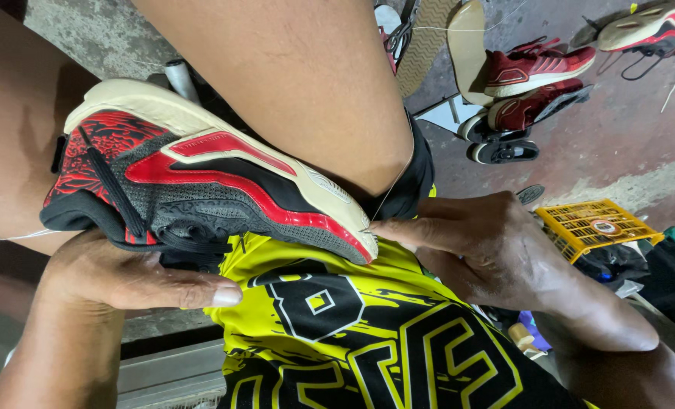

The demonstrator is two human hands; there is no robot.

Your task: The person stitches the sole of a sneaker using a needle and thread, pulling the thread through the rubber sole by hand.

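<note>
The red and black shoe (201, 182) sits squeezed between the knees so it stays put, left hand (118, 276) cupping it underneath, right hand (481, 246) fingers pinched on a thin thread (392, 189) near its toe.

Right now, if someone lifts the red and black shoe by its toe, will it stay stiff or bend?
The red and black shoe probably flexes little: its cream sole looks thick. The knit upper seems softer. The left hand supports its heel; the right hand pinches a thread at the toe.
</note>
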